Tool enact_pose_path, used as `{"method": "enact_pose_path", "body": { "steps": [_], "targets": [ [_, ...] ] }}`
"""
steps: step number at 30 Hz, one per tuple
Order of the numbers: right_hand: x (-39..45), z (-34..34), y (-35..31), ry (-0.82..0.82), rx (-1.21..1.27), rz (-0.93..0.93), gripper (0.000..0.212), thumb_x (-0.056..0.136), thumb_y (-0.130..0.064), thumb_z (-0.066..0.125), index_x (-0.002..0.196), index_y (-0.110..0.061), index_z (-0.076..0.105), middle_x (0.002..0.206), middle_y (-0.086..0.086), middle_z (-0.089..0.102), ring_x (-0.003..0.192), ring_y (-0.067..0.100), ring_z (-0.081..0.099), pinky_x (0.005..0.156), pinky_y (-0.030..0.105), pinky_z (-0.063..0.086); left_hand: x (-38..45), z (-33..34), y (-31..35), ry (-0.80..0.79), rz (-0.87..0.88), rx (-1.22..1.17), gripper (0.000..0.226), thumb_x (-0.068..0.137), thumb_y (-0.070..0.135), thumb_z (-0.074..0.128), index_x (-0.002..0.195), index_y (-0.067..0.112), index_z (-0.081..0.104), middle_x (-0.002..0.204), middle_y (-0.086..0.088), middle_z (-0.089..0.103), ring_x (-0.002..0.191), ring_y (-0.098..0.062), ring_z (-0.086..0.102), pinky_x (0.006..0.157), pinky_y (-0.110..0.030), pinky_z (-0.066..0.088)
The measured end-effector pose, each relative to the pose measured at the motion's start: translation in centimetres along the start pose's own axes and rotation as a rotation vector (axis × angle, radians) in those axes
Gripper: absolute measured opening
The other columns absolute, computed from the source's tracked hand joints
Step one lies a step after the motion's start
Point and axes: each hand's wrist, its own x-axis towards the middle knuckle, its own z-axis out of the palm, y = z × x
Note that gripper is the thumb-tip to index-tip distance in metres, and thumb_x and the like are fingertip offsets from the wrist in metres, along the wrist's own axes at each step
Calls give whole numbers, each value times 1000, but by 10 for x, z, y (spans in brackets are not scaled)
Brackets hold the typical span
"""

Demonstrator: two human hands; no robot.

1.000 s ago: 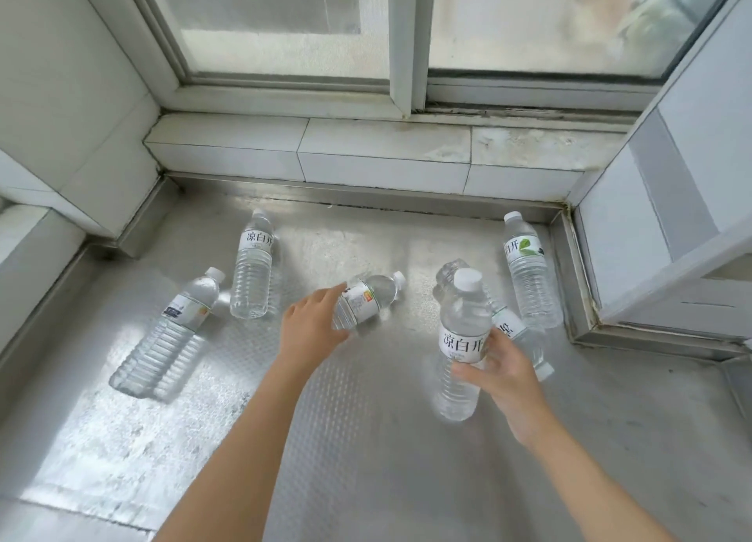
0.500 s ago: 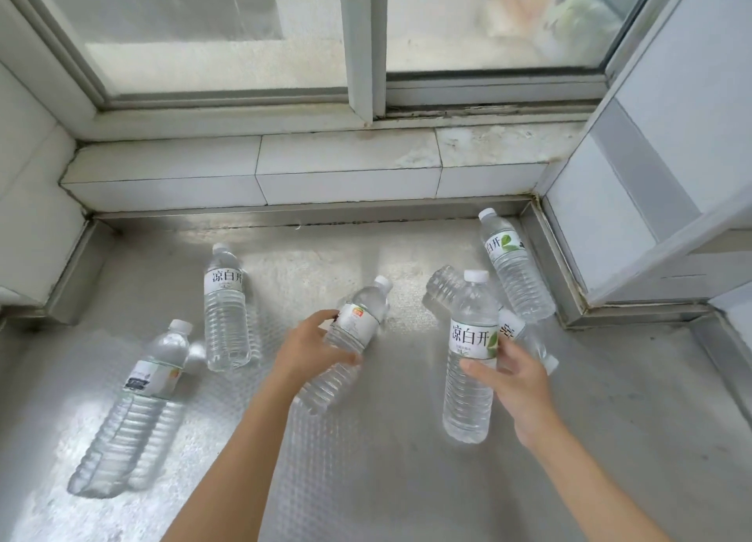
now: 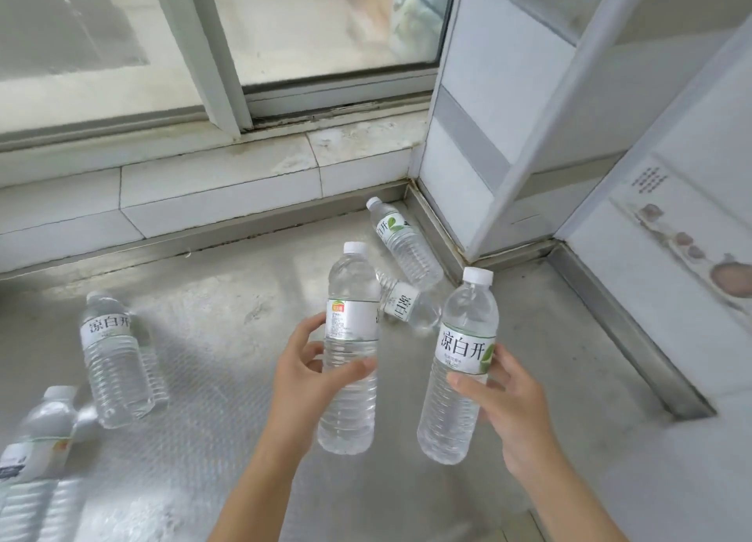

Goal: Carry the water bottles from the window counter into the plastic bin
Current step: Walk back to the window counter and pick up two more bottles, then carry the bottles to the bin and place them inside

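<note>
Gripping upright bottles, left hand (image 3: 310, 372) and right hand (image 3: 513, 403)

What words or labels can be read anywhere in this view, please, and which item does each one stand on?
"凉白开": label of the bottle in the right hand.
"凉白开": label of the standing bottle at left.
"凉白": partly hidden label of the lying bottle behind the held ones.
Too small or blurred: fine print on the bottle in the left hand, the corner bottle, the bottom-left bottle, the wall panel text.

Clear glossy plastic bottles (image 3: 350, 362), embossed metal counter (image 3: 211, 399)
</note>
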Motion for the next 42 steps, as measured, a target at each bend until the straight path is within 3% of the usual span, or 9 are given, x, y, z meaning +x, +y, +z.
{"method": "enact_pose_path", "body": {
  "steps": [7, 10, 13, 18, 22, 27, 31, 37, 42],
  "targets": [
    [-72, -92, 1, 211, 95, -50, 74, 57, -8, 88, 124, -23, 62, 106, -4, 75, 92, 19, 71, 84, 47, 56, -55, 89, 9, -224, 72, 81, 70, 37, 38, 90, 98, 58, 63, 97, -6, 75, 83, -18, 74, 72, -31, 56],
    [-108, -131, 6, 283, 159, -82, 66, 63, -1, 85, 121, -22, 62, 102, -7, 75, 89, 16, 72, 74, 40, 59, -85, 125, 6, -326, 96, 124, 71, 37, 38, 91, 99, 58, 64, 97, -3, 76, 87, -19, 75, 75, -34, 56],
    [-147, -163, 14, 343, 243, -130, 64, 55, -7, 84, 112, -26, 63, 99, -9, 75, 88, 15, 72, 67, 26, 57, -120, 157, 1, -428, 136, 173, 69, 36, 39, 90, 95, 62, 63, 96, -1, 77, 89, -20, 74, 78, -37, 57],
    [-213, -214, 34, 429, 324, -187, 77, 52, -12, 85, 124, -22, 59, 109, 0, 73, 92, 20, 72, 70, 34, 60, -177, 204, -17, -585, 199, 265, 73, 39, 39, 91, 106, 52, 64, 99, -2, 77, 94, -23, 72, 88, -46, 58],
    [-271, -253, 52, 525, 373, -228, 86, 48, -19, 86, 129, -23, 56, 113, 1, 71, 93, 23, 72, 64, 33, 59, -227, 239, -34, -718, 232, 298, 72, 38, 39, 91, 103, 55, 64, 95, 1, 77, 89, -20, 74, 79, -38, 57],
    [-344, -302, 79, 685, 406, -238, 78, 57, -7, 85, 127, -28, 58, 110, -3, 73, 90, 20, 73, 64, 36, 59, -294, 282, -60, -902, 271, 349, 78, 42, 36, 93, 112, 50, 63, 100, 0, 77, 92, -20, 74, 87, -45, 58],
    [-397, -332, 98, 822, 429, -236, 82, 56, -7, 90, 129, -28, 57, 111, -1, 72, 94, 24, 71, 66, 37, 59, -345, 316, -78, -1057, 276, 404, 77, 44, 33, 94, 111, 52, 63, 100, 2, 76, 91, -16, 73, 83, -36, 58],
    [-460, -364, 120, 1038, 478, -254, 72, 66, 2, 83, 124, -32, 59, 107, -5, 73, 89, 18, 71, 60, 29, 57, -406, 365, -97, -1255, 251, 470, 80, 37, 40, 90, 110, 51, 60, 94, 10, 75, 84, -6, 72, 67, -18, 53],
    [-499, -387, 136, 1219, 521, -255, 79, 53, -17, 87, 126, -34, 58, 111, -5, 72, 96, 23, 70, 73, 47, 60, -452, 411, -113, -1422, 261, 524, 80, 37, 39, 91, 110, 51, 61, 93, 8, 76, 85, -8, 72, 71, -23, 53]
  ]
}}
